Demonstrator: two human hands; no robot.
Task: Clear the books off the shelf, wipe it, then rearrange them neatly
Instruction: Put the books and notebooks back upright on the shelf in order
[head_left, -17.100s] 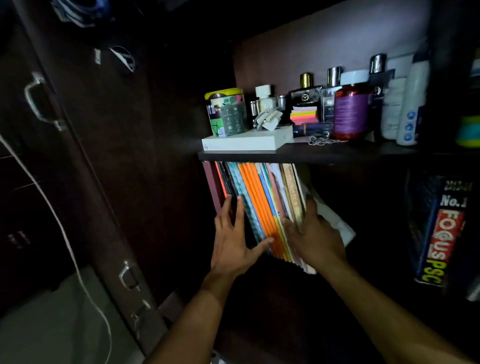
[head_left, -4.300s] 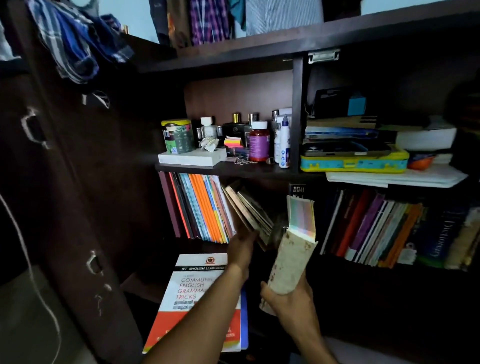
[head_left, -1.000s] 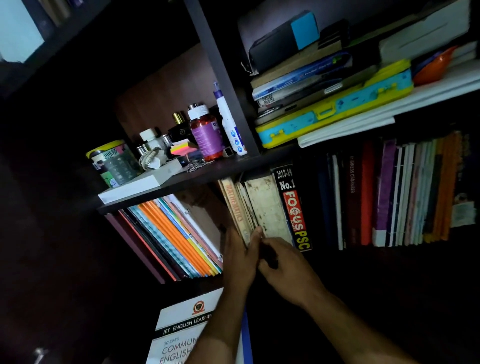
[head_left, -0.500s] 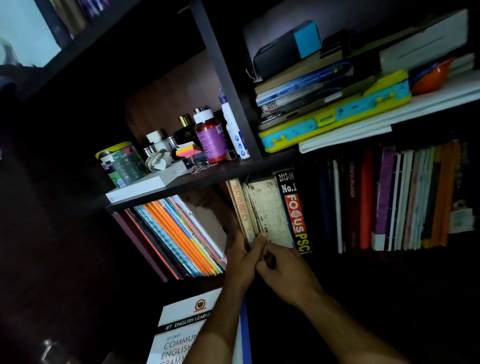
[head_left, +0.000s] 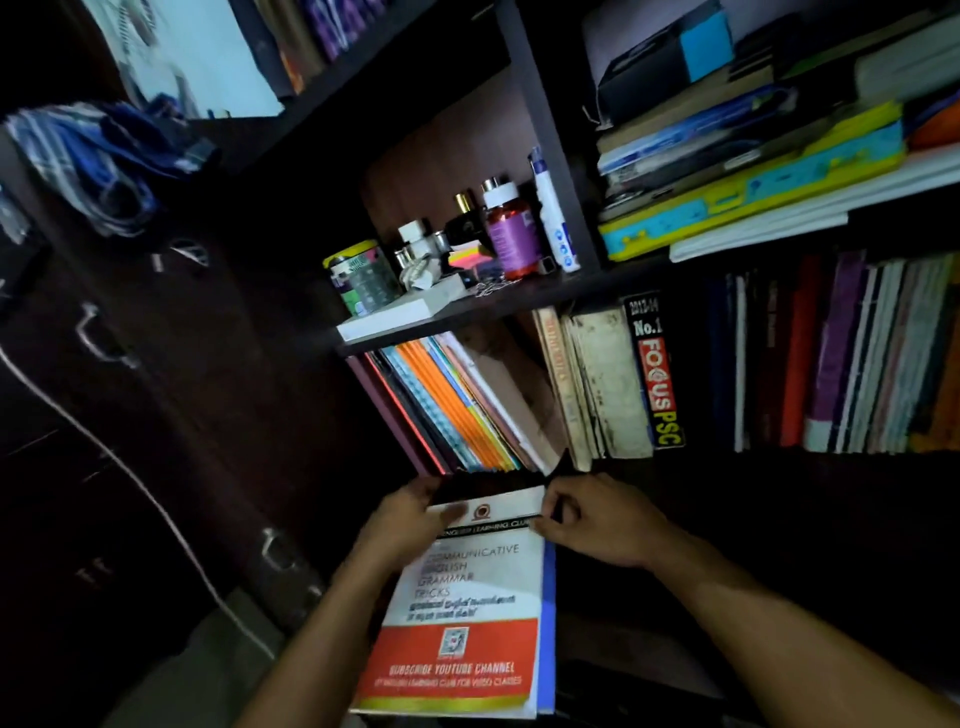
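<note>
Below the shelf (head_left: 519, 306), both hands' fingers grip the grammar book (head_left: 467, 613): left hand (head_left: 405, 525); right hand (head_left: 597, 525).

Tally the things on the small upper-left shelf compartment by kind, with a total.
Round printed tin: 1
Flat white box: 1
Red bottle with purple label: 1
White tube with blue dots: 1
Neon sticky-note stack: 1
Small perfume bottles, partly hidden: at least 3
Total: at least 8

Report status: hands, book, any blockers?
Left hand and right hand both grip the top edge of the grammar book. It lies flat below the shelf. Leaning notebooks sit just above it.
</note>
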